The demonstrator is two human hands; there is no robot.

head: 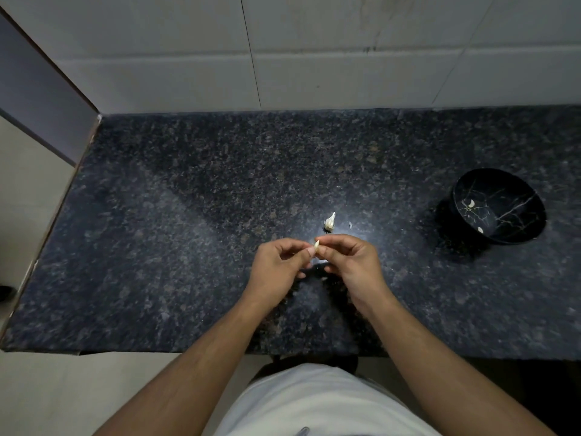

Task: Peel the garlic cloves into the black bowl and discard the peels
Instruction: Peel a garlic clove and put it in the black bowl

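Two hands on one tiny clove here, so it's a fiddly job. Both meet just below the centre of the frame, over the dark speckled countertop (157, 215). The left hand (276, 265) and the right hand (352, 262) each pinch the garlic clove (317, 245) between thumb and forefinger tips, with the other fingers curled loosely under, and the pale pointed end pokes up between the two pinches. I can't tell how much skin is on it, it's too small. Just above the hands the rest of the garlic bulb (329, 221) sits on the counter, with a little scrap of peel (350, 225) just beside it on the right. The black bowl (500, 206) is well apart, out at the right of the frame, and has a couple of pale peeled cloves (471, 203) in it already, so I'd guess we're a few cloves in with more to go. On handling, my take is that a clove weighs next to nothing and is firm enough to squeeze without hurting it, but the skin is papery, brittle and clingy, and once bare the clove gets slick and a bit sticky. I'd hold the fat root end steady with one hand and catch the loose skin near the pointed tip with a thumbnail, then strip downward. The flakes are so light they'll stick to fingers or drift off, so gathering them for the bin probably takes a sweep of the counter.
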